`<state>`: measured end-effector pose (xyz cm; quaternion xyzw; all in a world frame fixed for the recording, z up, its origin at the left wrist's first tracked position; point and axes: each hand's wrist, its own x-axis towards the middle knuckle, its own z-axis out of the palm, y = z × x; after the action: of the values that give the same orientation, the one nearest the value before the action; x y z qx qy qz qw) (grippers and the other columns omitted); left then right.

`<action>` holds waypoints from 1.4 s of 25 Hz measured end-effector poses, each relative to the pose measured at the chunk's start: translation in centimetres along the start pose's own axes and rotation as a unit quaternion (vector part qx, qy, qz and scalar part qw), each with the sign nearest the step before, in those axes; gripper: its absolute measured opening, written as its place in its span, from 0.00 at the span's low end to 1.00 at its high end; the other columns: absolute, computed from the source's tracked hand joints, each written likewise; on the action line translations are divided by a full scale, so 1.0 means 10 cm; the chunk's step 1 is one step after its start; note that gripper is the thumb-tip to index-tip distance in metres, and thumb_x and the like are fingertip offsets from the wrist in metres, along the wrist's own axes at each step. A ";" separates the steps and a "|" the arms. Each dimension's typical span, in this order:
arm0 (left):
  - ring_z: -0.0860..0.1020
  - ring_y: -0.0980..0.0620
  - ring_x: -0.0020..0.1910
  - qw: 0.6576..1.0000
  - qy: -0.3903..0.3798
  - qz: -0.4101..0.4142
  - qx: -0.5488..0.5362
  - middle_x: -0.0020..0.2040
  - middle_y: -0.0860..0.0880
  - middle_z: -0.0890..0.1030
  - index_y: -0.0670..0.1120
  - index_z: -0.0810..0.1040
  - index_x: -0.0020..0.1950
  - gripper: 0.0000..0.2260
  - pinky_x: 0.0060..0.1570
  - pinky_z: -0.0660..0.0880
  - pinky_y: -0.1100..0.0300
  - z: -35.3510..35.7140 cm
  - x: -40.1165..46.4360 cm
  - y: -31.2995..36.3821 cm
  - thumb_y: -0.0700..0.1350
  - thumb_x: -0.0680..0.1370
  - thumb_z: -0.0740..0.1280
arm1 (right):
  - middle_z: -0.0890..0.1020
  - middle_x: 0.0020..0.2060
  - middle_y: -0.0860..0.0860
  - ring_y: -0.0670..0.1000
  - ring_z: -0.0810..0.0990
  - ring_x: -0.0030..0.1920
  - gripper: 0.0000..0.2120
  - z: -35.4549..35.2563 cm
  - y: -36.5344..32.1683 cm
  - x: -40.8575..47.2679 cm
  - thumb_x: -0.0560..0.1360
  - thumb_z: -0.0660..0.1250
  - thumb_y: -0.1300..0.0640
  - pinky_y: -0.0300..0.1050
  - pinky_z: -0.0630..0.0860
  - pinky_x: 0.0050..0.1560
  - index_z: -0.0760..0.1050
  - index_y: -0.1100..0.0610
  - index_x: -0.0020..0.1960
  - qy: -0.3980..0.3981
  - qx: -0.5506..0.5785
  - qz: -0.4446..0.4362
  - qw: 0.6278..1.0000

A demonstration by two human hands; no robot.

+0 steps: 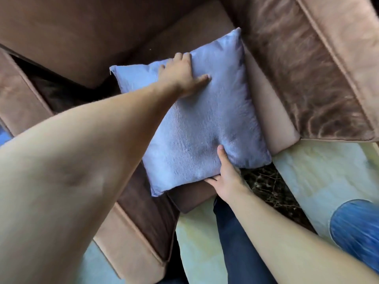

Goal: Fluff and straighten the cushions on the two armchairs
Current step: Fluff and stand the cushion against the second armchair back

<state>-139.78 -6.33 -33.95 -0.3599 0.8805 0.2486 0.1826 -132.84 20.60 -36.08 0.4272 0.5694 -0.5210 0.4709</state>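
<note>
Head view: from the left, the left hand (182,75) is seen laid on the far upper edge of a pale blue cushion (196,128), fingers curled over that edge and the thumb spread flat on the face, so the edge is gripped rather than merely touched. The cushion lies on the seat of a brown armchair (307,74), between the hands, its long axis running from the far upper corner down toward the wearer, turned off square with the seat. Its near lower corner hangs past the front of the seat. Further right, the right hand (225,173) is clamped on the near lower edge, thumb pressed into the face where a dent is formed, the other fingers tucked beneath. Both hands are thus held at opposite edges, the right being the nearer. A turn toward the backrest is judged to be what squaring it needs.
</note>
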 end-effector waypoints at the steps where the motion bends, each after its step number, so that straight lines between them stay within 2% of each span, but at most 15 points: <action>1: 0.71 0.38 0.74 1.000 0.009 -0.009 -0.008 0.73 0.42 0.73 0.44 0.69 0.75 0.38 0.72 0.68 0.39 -0.03 -0.06 0.00 0.69 0.75 0.67 | 0.82 0.68 0.51 0.59 0.81 0.67 0.51 0.01 0.00 -0.03 0.54 0.84 0.38 0.70 0.76 0.67 0.71 0.48 0.74 0.011 0.009 -0.011 1.000; 3: 0.73 0.38 0.71 0.998 0.030 -0.035 -0.045 0.70 0.42 0.74 0.44 0.71 0.71 0.35 0.70 0.71 0.40 -0.13 -0.19 0.01 0.67 0.74 0.69 | 0.85 0.64 0.51 0.57 0.84 0.63 0.42 0.00 -0.07 -0.09 0.59 0.86 0.43 0.68 0.79 0.64 0.76 0.51 0.70 0.031 0.013 -0.027 0.999; 5: 0.76 0.39 0.68 0.988 0.050 -0.091 -0.118 0.68 0.43 0.77 0.43 0.73 0.67 0.32 0.68 0.73 0.40 -0.22 -0.36 -0.06 0.65 0.74 0.69 | 0.88 0.58 0.53 0.58 0.87 0.59 0.31 0.04 -0.24 -0.14 0.65 0.85 0.52 0.59 0.84 0.58 0.81 0.55 0.65 0.044 0.021 -0.059 0.997; 7: 0.79 0.40 0.64 0.957 0.085 -0.168 -0.223 0.64 0.44 0.79 0.43 0.74 0.63 0.29 0.65 0.75 0.42 -0.26 -0.53 -0.20 0.64 0.72 0.68 | 0.90 0.52 0.53 0.60 0.88 0.56 0.26 0.13 -0.54 -0.19 0.62 0.82 0.59 0.50 0.84 0.51 0.84 0.59 0.60 0.062 0.009 -0.117 0.991; 9: 0.81 0.43 0.57 0.891 0.135 -0.239 -0.363 0.59 0.46 0.81 0.45 0.74 0.58 0.29 0.58 0.78 0.48 -0.33 -0.69 -0.36 0.66 0.70 0.69 | 0.89 0.48 0.52 0.60 0.88 0.54 0.28 0.30 -0.95 -0.26 0.57 0.77 0.59 0.48 0.83 0.47 0.83 0.59 0.57 0.074 -0.033 -0.191 0.978; 11: 0.78 0.47 0.50 0.787 0.199 -0.283 -0.511 0.55 0.48 0.77 0.47 0.70 0.55 0.26 0.50 0.75 0.53 -0.42 -0.80 -0.51 0.66 0.70 0.70 | 0.86 0.45 0.49 0.59 0.86 0.52 0.25 0.53 -1.35 -0.34 0.56 0.72 0.56 0.49 0.81 0.51 0.78 0.54 0.54 0.064 -0.110 -0.267 0.955; 13: 0.76 0.50 0.54 0.692 0.215 -0.316 -0.613 0.60 0.49 0.75 0.46 0.69 0.66 0.31 0.56 0.73 0.57 -0.52 -0.90 -0.61 0.64 0.72 0.73 | 0.84 0.44 0.47 0.55 0.83 0.49 0.24 0.80 -1.68 -0.46 0.56 0.68 0.56 0.47 0.78 0.52 0.76 0.52 0.53 0.036 -0.184 -0.321 0.928; 15: 0.81 0.49 0.61 0.641 0.206 -0.328 -0.662 0.65 0.51 0.81 0.47 0.74 0.72 0.37 0.65 0.74 0.53 -0.57 -0.96 -0.73 0.64 0.67 0.74 | 0.83 0.43 0.46 0.51 0.81 0.46 0.27 1.08 -1.94 -0.56 0.56 0.66 0.59 0.43 0.75 0.49 0.76 0.53 0.56 -0.007 -0.229 -0.359 0.905; 17: 0.86 0.47 0.54 0.599 0.215 -0.327 -0.698 0.57 0.50 0.88 0.50 0.83 0.59 0.24 0.54 0.78 0.53 -0.64 -1.01 -0.80 0.60 0.66 0.72 | 0.83 0.43 0.46 0.49 0.80 0.45 0.28 1.35 -2.20 -0.60 0.55 0.66 0.62 0.41 0.76 0.46 0.77 0.52 0.55 -0.054 -0.259 -0.390 0.882; 20: 0.79 0.53 0.27 0.538 0.255 -0.325 -0.735 0.38 0.51 0.81 0.48 0.76 0.51 0.07 0.37 0.76 0.59 -0.72 -1.08 -0.82 0.49 0.76 0.66 | 0.84 0.41 0.43 0.49 0.81 0.46 0.29 1.75 -2.52 -0.60 0.52 0.65 0.65 0.40 0.77 0.47 0.79 0.48 0.52 -0.094 -0.294 -0.412 0.857; 22: 0.77 0.53 0.27 0.528 0.261 -0.331 -0.738 0.41 0.49 0.81 0.48 0.74 0.53 0.08 0.39 0.79 0.56 -0.75 -1.10 -0.87 0.48 0.76 0.64 | 0.85 0.39 0.40 0.48 0.81 0.47 0.31 1.95 -2.65 -0.57 0.52 0.65 0.66 0.41 0.77 0.49 0.81 0.48 0.54 -0.110 -0.315 -0.415 0.847; 25: 0.83 0.43 0.56 0.580 0.228 -0.344 -0.702 0.63 0.43 0.81 0.46 0.73 0.64 0.24 0.49 0.84 0.43 -0.81 -1.10 -0.95 0.50 0.68 0.66 | 0.83 0.48 0.41 0.46 0.78 0.52 0.39 2.10 -2.73 -0.53 0.60 0.65 0.70 0.38 0.75 0.49 0.76 0.49 0.70 -0.107 -0.378 -0.404 0.826; 26: 0.82 0.43 0.61 0.603 0.223 -0.343 -0.685 0.65 0.44 0.79 0.46 0.71 0.66 0.27 0.51 0.84 0.43 -0.82 -1.09 -0.99 0.49 0.67 0.66 | 0.82 0.52 0.42 0.47 0.78 0.54 0.42 2.13 -2.75 -0.51 0.62 0.64 0.70 0.39 0.74 0.49 0.72 0.47 0.74 -0.095 -0.393 -0.405 0.820; 30: 0.79 0.52 0.51 0.621 0.256 -0.281 -0.685 0.52 0.52 0.79 0.49 0.70 0.66 0.28 0.53 0.77 0.49 -0.90 -1.03 -1.08 0.39 0.66 0.65 | 0.80 0.54 0.43 0.53 0.77 0.61 0.46 2.21 -2.81 -0.47 0.57 0.61 0.67 0.47 0.75 0.53 0.70 0.43 0.74 -0.083 -0.404 -0.406 0.816; 35: 0.76 0.50 0.47 0.608 0.279 -0.281 -0.688 0.50 0.50 0.77 0.50 0.69 0.51 0.19 0.49 0.73 0.49 -0.91 -0.98 -1.06 0.39 0.63 0.66 | 0.80 0.49 0.45 0.54 0.77 0.57 0.38 2.24 -2.88 -0.45 0.55 0.60 0.66 0.49 0.74 0.52 0.73 0.45 0.63 -0.101 -0.406 -0.405 0.813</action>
<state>-126.78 -12.78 -24.93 -0.6617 0.3143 0.6051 -0.3117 -158.10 -4.32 -26.48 -0.1270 0.7999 -0.4259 0.4033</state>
